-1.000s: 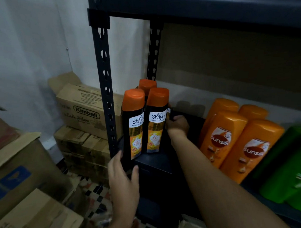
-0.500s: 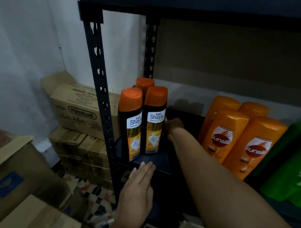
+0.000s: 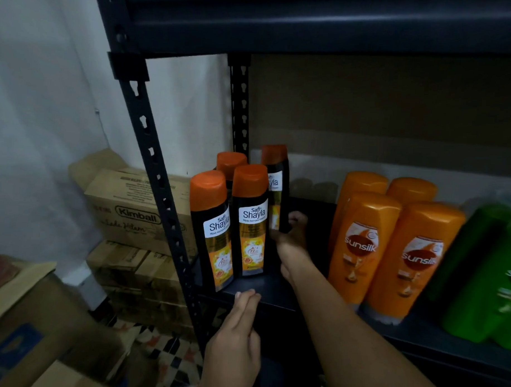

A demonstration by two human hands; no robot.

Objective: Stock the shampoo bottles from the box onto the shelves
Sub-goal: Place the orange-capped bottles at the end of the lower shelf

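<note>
Three black Safi Shayla shampoo bottles with orange caps (image 3: 249, 222) stand upright at the left end of the dark metal shelf (image 3: 277, 292). A fourth bottle of the same kind (image 3: 276, 188) stands upright behind them. My right hand (image 3: 292, 238) grips it near the base, arm reaching in from the lower right. My left hand (image 3: 235, 334) rests with straight fingers on the shelf's front edge, just below the front bottles, and holds nothing. The open cardboard box (image 3: 27, 315) sits at the lower left.
Orange Sunsilk bottles (image 3: 391, 247) stand in the middle of the shelf, green bottles (image 3: 489, 274) at the right. A slotted upright post (image 3: 156, 172) frames the left side. Stacked Kimball cartons (image 3: 132, 212) stand against the white wall. Another shelf board (image 3: 312, 24) hangs overhead.
My right hand has raised a fourth bottle upright behind the front ones; it was low and mostly hidden before. My left hand slid up onto the shelf's front edge.
</note>
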